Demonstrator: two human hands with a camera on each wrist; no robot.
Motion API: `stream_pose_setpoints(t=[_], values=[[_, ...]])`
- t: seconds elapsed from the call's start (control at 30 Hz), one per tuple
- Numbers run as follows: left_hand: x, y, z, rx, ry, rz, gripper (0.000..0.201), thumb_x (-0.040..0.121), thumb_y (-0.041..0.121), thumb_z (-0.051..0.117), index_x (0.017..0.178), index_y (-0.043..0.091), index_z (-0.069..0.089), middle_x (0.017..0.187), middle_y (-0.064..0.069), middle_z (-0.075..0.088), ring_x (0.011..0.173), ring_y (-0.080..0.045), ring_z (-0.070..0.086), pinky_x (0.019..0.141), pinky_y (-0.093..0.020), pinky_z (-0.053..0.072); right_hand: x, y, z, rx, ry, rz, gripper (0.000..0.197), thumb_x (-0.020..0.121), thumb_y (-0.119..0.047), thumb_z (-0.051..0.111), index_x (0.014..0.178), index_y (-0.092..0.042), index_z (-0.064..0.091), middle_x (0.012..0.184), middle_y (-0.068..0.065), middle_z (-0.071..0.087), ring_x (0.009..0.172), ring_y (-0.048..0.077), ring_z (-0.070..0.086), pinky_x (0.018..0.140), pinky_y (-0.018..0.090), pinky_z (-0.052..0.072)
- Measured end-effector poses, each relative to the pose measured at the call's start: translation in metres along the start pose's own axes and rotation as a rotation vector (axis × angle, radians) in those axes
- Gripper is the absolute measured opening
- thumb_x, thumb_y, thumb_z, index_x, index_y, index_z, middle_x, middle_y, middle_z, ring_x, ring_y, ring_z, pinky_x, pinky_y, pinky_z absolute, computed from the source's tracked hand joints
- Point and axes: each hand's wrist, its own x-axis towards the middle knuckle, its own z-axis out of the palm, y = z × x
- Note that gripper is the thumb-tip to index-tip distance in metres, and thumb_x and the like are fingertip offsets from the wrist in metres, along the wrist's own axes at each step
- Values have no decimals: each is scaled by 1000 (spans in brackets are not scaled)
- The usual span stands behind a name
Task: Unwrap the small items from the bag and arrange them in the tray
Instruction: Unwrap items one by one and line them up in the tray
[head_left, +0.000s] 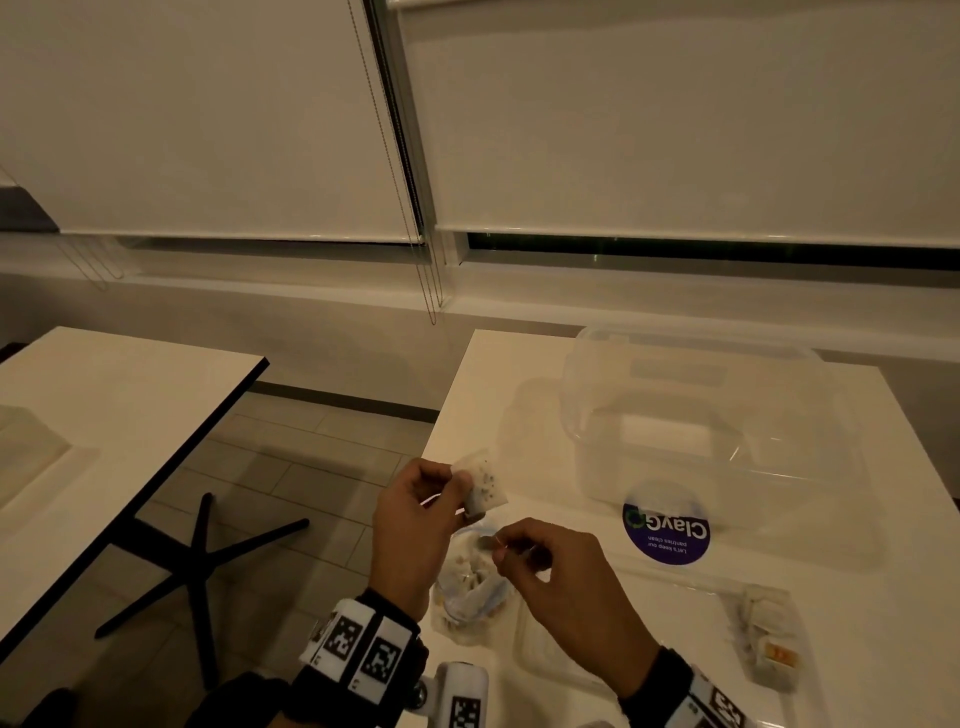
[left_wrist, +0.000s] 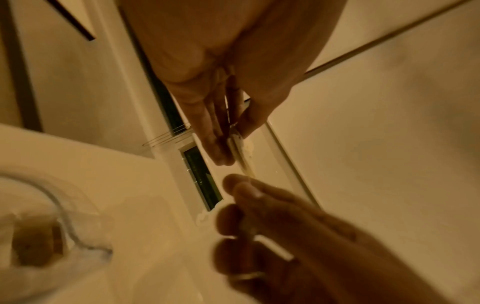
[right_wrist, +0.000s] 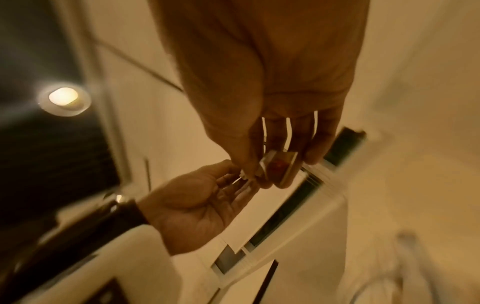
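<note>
My left hand (head_left: 451, 491) pinches a small clear wrapper (head_left: 484, 484) with dark specks, raised above the table's left edge. In the left wrist view the wrapper (left_wrist: 237, 146) shows edge-on between thumb and fingers. Just below and to the right, my right hand (head_left: 506, 551) grips a small clear block with red inside (right_wrist: 279, 166). Under both hands lies the crumpled bag (head_left: 470, 584) holding several wrapped pieces. The clear tray (head_left: 691, 623) sits on the table to the right, with a few small items (head_left: 770, 642) at its right end.
A large clear lidded container (head_left: 675, 415) stands at the back of the white table, with a purple round sticker (head_left: 666, 531) in front of it. A second table (head_left: 104, 415) is at the left, across a gap of floor with a black table base (head_left: 200, 566).
</note>
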Motion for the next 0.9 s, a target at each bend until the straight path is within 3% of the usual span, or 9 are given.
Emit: stream_pose_setpoints(t=[0.07, 0.2, 0.3, 0.37, 0.47, 0.6, 0.7, 0.83, 0.9], values=[[-2, -2, 0, 117, 3, 105, 7, 91, 12, 69, 86, 15, 65, 88, -1, 75, 87, -20, 75, 73, -42, 63, -2, -1, -2, -240, 17, -89, 15, 96, -36, 59, 107, -32, 69, 97, -16, 68, 83, 5, 62, 78, 15, 47], [-14, -1, 4, 377, -100, 360, 19, 91, 16, 70, 88, 33, 60, 82, 18, 69, 83, -1, 70, 67, -16, 57, -1, -10, -11, -625, 5, -269, 12, 84, -30, 75, 96, -30, 71, 80, -11, 65, 60, 10, 59, 55, 19, 42], [-20, -4, 1, 516, -201, 497, 26, 91, 14, 70, 98, 35, 58, 85, 22, 67, 88, 3, 67, 71, -9, 54, 4, -17, -23, -423, -50, -236, 17, 96, -32, 62, 111, -29, 66, 90, -14, 66, 74, 6, 59, 69, 19, 44], [-19, -5, -3, 534, -252, 532, 25, 92, 12, 69, 103, 32, 58, 87, 20, 68, 89, 2, 67, 73, -9, 53, 7, -23, -34, -233, -33, -198, 10, 93, -31, 66, 103, -30, 67, 78, -22, 61, 72, 1, 56, 70, 11, 41], [-20, -4, -7, 504, -346, 507, 22, 96, 15, 64, 108, 31, 57, 100, 20, 68, 88, -2, 69, 74, -14, 55, 11, -30, -45, -115, -18, -183, 6, 86, -27, 75, 87, -29, 70, 70, -25, 58, 74, 1, 57, 67, 8, 41], [-21, 1, -12, 359, -464, 341, 17, 97, 24, 58, 115, 25, 56, 96, 10, 72, 85, -11, 72, 71, -19, 56, 13, -28, -48, 42, -30, -100, 12, 84, -28, 76, 96, -30, 74, 85, -19, 66, 73, 6, 65, 70, 15, 51], [-23, 5, -15, 199, -537, 203, 25, 93, 27, 60, 116, 18, 56, 96, -3, 72, 89, -16, 71, 72, -24, 55, 10, -27, -48, 145, -80, -64, 17, 87, -21, 73, 101, -31, 72, 87, -13, 70, 70, 11, 69, 71, 19, 55], [-20, 5, -19, 98, -577, 123, 23, 91, 26, 71, 112, 22, 61, 95, -11, 71, 93, -31, 68, 80, -47, 57, 10, -24, -46, 215, -49, -27, 25, 85, -23, 75, 105, -37, 69, 88, -7, 71, 77, 16, 70, 78, 26, 58], [-20, 4, -21, 63, -587, 117, 25, 87, 30, 73, 109, 24, 63, 95, -12, 71, 93, -32, 68, 81, -43, 57, 11, -22, -46, 255, -37, -19, 25, 84, -22, 76, 105, -34, 70, 87, -3, 72, 82, 17, 70, 81, 28, 58]])
